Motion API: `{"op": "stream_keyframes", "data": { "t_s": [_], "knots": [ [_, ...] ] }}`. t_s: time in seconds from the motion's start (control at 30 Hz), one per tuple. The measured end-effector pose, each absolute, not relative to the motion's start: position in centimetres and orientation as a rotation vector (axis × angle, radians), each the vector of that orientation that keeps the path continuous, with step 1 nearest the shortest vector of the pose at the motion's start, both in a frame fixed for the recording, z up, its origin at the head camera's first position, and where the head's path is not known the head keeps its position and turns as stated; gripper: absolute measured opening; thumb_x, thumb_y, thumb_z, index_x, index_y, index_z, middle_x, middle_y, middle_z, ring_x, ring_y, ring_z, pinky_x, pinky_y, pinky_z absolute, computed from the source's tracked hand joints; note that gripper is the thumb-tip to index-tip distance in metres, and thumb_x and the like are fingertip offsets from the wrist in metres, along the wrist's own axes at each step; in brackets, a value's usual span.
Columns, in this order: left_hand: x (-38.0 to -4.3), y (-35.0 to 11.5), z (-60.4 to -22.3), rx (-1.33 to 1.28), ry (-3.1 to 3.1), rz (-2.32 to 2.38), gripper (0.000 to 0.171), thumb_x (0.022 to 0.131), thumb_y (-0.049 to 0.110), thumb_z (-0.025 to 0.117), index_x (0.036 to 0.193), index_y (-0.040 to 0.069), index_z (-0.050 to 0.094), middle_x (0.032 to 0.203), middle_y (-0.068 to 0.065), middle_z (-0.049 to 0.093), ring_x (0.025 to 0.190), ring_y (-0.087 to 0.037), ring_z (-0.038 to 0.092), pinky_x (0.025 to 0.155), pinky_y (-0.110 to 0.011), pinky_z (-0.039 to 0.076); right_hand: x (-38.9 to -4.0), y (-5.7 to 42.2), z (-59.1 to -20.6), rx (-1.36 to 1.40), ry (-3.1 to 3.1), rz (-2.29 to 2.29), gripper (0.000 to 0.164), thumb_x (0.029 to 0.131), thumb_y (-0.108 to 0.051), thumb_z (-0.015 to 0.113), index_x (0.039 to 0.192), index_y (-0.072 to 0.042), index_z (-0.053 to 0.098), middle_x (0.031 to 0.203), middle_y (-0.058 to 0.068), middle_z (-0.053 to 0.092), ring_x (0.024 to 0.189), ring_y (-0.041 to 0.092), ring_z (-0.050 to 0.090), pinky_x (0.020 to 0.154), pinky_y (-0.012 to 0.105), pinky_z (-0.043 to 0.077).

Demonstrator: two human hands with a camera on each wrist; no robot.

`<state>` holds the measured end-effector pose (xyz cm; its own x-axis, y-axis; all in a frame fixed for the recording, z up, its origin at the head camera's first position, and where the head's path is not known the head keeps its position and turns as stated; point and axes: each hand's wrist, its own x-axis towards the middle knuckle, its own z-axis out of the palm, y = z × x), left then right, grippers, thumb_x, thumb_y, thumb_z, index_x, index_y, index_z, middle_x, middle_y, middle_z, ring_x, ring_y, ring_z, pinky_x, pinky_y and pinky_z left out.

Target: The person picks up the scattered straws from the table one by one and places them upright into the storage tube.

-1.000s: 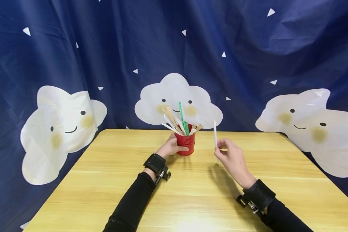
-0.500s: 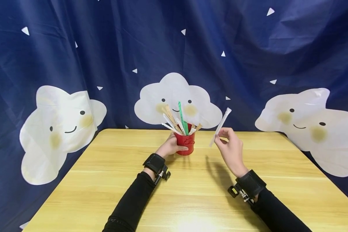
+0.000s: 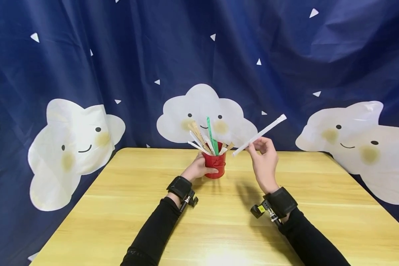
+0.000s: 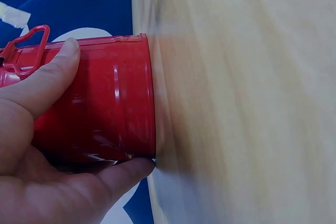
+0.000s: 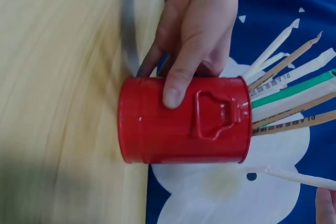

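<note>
My left hand [image 3: 199,167] grips the side of a small red metal bucket [image 3: 216,168], thumb across its front. In the left wrist view the bucket [image 4: 105,98] has a wire handle on its side, and its base is at the tabletop. Several paper-wrapped straws [image 5: 286,98], white, brown and green, stick out of its mouth. To the right of the bucket, my right hand [image 3: 265,159] pinches a white wrapped straw [image 3: 262,133] between thumb and fingers. This straw slants in the air, its lower end towards the bucket and apart from it.
A light wooden table [image 3: 199,229] spreads under both hands. Behind its back edge hangs a dark blue curtain [image 3: 136,55] with white smiling clouds and small triangles.
My right hand has risen a little and tipped the white straw from upright to a slant, its top going right and its lower end left towards the bucket. My left hand keeps its grip.
</note>
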<state>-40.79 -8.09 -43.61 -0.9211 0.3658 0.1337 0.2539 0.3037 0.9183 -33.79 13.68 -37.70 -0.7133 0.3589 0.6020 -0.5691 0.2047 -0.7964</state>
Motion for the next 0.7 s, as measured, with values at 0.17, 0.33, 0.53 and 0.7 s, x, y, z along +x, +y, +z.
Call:
{"op": "stream_keyframes", "data": {
  "t_s": [0.17,0.33,0.53,0.7],
  "knots": [
    [-41.0,-8.0,-43.4,0.592,2.458,1.703,0.063,0.080,0.001,0.084,0.137,-0.002,0.057,0.143,-0.016,0.037,0.134,-0.031,0.034,0.121,-0.047,0.025,-33.0,12.5,-35.7,0.206,-1.738,1.459,0.021,0.093,0.002,0.066,0.112,0.008,0.059,0.105,0.021,0.067,0.093,0.011,0.067,0.078,0.014,0.052],
    [-41.0,-8.1,-43.5,0.576,2.459,1.697,0.061,0.080,0.002,0.084,0.136,-0.001,0.059,0.143,-0.014,0.038,0.134,-0.029,0.034,0.121,-0.045,0.024,-32.9,11.2,-33.7,0.282,-1.772,1.339,0.019,0.092,0.005,0.064,0.110,0.009,0.058,0.102,0.022,0.067,0.097,0.021,0.069,0.082,0.013,0.052],
    [-40.8,-8.3,-43.5,0.592,2.468,1.667,0.061,0.081,0.003,0.084,0.136,-0.002,0.059,0.142,-0.016,0.039,0.133,-0.029,0.035,0.120,-0.047,0.026,-35.1,10.7,-33.4,0.424,-1.823,1.445,0.022,0.095,0.006,0.063,0.115,0.014,0.057,0.110,0.028,0.067,0.103,0.039,0.069,0.093,0.040,0.057],
    [-40.7,-8.4,-43.2,0.621,2.505,1.625,0.060,0.081,0.005,0.084,0.136,-0.002,0.060,0.142,-0.016,0.042,0.132,-0.030,0.036,0.119,-0.048,0.026,-38.0,11.0,-34.8,0.479,-1.921,1.423,0.023,0.096,0.002,0.065,0.117,0.008,0.059,0.110,0.024,0.070,0.103,0.038,0.069,0.094,0.045,0.055]
  ]
}}
